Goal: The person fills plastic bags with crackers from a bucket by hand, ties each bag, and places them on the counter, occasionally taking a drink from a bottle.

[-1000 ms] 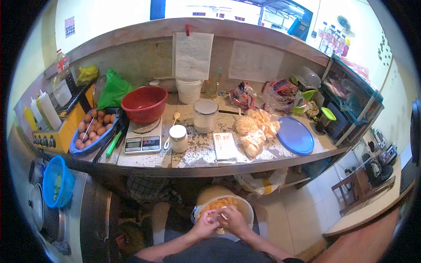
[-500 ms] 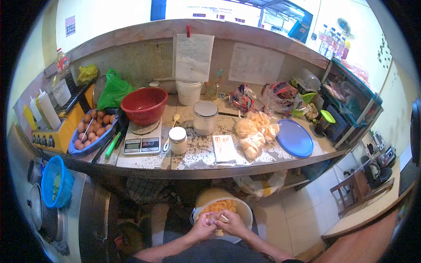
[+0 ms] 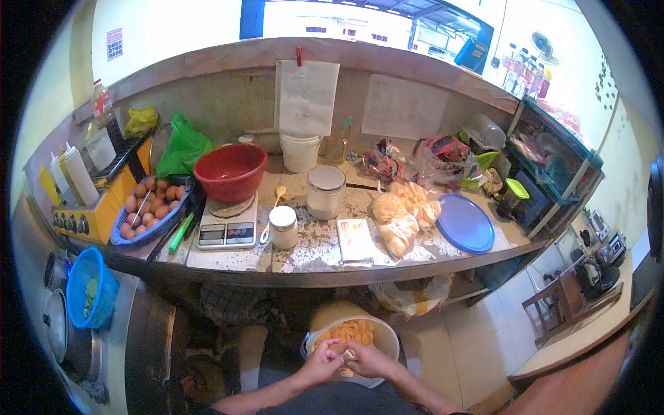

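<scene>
Low in the head view, a white bucket [image 3: 389,339] stands between the person's legs, with orange pieces [image 3: 354,330] inside. Over its near part my left hand [image 3: 322,363] and my right hand [image 3: 368,360] meet, fingertips close together. Both hands are closed in a pinch, the left index finger lifted a little. Something small and pale shows at the right fingertips, too small to name. What the left fingers grip is hidden.
On the counter [image 3: 304,277] ahead stand a kitchen scale [image 3: 227,235] under a red bowl [image 3: 230,169], a lidded jar [image 3: 283,228], knotted bags [image 3: 404,214] and a blue lid [image 3: 465,223]. Eggs [image 3: 150,207] fill a basket at left; a blue basket [image 3: 90,277] is below.
My fingertips have drawn slightly apart, and the left index finger has lifted. The hands stay over the bucket. The view has tilted slightly upward.
</scene>
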Tool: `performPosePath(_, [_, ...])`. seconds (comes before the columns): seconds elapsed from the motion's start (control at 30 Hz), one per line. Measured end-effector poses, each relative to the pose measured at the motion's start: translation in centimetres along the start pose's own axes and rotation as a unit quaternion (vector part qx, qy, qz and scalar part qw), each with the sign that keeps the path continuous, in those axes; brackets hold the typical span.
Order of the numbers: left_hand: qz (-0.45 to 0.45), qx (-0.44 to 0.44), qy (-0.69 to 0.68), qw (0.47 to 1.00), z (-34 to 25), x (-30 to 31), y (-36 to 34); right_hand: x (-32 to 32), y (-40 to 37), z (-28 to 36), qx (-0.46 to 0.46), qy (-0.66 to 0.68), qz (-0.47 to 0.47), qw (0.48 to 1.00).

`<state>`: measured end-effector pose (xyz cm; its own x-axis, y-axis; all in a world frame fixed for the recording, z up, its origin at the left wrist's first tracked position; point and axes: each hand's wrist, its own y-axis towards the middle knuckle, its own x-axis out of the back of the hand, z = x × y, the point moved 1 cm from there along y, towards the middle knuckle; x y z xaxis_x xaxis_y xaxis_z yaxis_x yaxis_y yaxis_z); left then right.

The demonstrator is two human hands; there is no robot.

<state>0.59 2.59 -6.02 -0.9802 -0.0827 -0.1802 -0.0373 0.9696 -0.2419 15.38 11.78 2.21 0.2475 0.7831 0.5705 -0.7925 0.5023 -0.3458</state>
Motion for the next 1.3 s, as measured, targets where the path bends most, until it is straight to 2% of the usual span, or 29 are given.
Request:
performPosePath(0.13, [-0.003, 0.009, 0.008, 1.0, -1.5, -0.6, -0.3, 1.3, -0.6, 1.6, 0.027, -0.02, -0.019, 0.999])
performPosePath(0.2, [0.003, 0.019, -0.016, 1.0, -2.1, -0.7, -0.5, 1.5, -0.9, 2.4, 0.036, -0.102, -0.063, 0.992])
performPosePath(0.37, [0.001, 0.001, -0.034, 0.999, -1.0, -0.5, -0.1, 1.5, -0.9, 2.9, 0.051, -0.129, -0.075, 0.988])
performPosePath(0.5, [0.005, 0.017, -0.004, 1.0, -2.8, -0.4, -0.7, 2.0, -1.0, 3.5, 0.038, -0.165, -0.064, 0.983])
performPosePath(0.63, [-0.001, 0.011, -0.02, 1.0, -3.3, -0.3, -0.9, 2.2, -0.6, 3.0, 0.048, -0.174, -0.093, 0.979])
performPosePath(0.7, [0.005, 0.01, -0.011, 1.0, -3.1, -0.4, -0.9, 2.5, -0.3, 3.1, 0.121, -0.109, -0.165, 0.973])
performPosePath(0.77, [-0.006, -0.009, -0.075, 0.997, -2.4, -0.6, -0.7, 2.3, -0.2, 4.0, 0.131, -0.127, -0.191, 0.965])
performPosePath(0.9, [0.0, -0.034, -0.08, 0.996, -3.2, -0.6, -0.7, 1.8, 0.2, 4.0, 0.165, -0.139, -0.233, 0.948])
performPosePath(1.03, [-0.007, 0.027, -0.074, 0.997, -2.9, 0.0, -1.0, 2.5, 0.3, 1.0, 0.115, -0.089, -0.265, 0.953])
performPosePath(1.1, [-0.01, 0.041, -0.045, 0.998, -3.3, 0.2, -1.4, 2.1, 0.8, -2.6, 0.037, -0.068, -0.238, 0.968])
performPosePath(1.13, [-0.021, 0.029, 0.018, 0.999, -4.1, 0.1, -1.8, 0.8, 1.6, -5.4, 0.038, -0.068, -0.238, 0.968])
performPosePath(1.17, [-0.03, 0.018, 0.081, 0.996, -4.8, -0.1, -2.3, -1.3, 2.6, -8.8, -0.006, -0.159, -0.167, 0.973])
performPosePath(1.2, [-0.03, 0.017, 0.08, 0.996, -5.5, -0.2, -2.5, -2.6, 2.9, -10.8, -0.048, -0.249, -0.093, 0.963])
performPosePath(1.27, [-0.064, -0.018, 0.249, 0.966, -6.7, -0.2, -3.1, -4.9, 3.3, -10.9, -0.092, -0.255, 0.061, 0.961])
performPosePath(1.3, [-0.065, -0.017, 0.249, 0.966, -6.9, -0.1, -3.1, -5.9, 3.8, -10.6, -0.138, -0.24, 0.147, 0.95])
